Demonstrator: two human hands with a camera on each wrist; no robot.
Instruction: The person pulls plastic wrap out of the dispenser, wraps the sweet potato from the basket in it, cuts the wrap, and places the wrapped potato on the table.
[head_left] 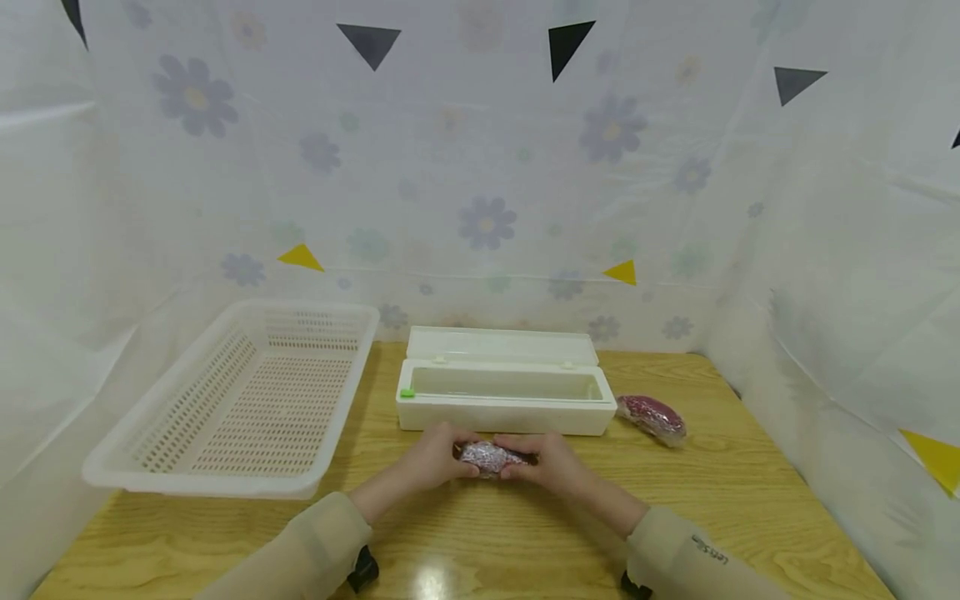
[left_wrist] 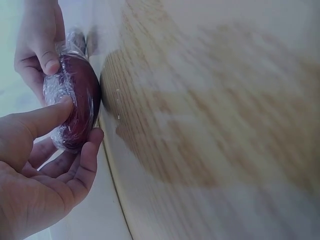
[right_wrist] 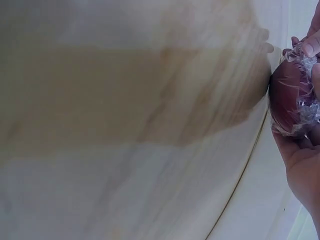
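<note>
Both hands hold a dark red, oval object wrapped in crinkled cling film [head_left: 487, 457], low over the table in front of the white box. At its left end, my left hand [head_left: 437, 458] grips it. My right hand [head_left: 552, 463] has hold of the opposite end. In the left wrist view, the left thumb presses on the film over the smooth red object [left_wrist: 82, 95], with the fingers curled beneath. The right wrist view catches the object [right_wrist: 287, 97] at its edge, and part of the right hand is cut off there.
Behind the hands stands a long white box [head_left: 502, 417], its lid [head_left: 502, 343] raised and a green tab [head_left: 407, 392] on its rim. A second film-wrapped red object [head_left: 652, 418] lies to its right. At left is a white perforated basket [head_left: 330, 433] on the wooden table [head_left: 480, 542].
</note>
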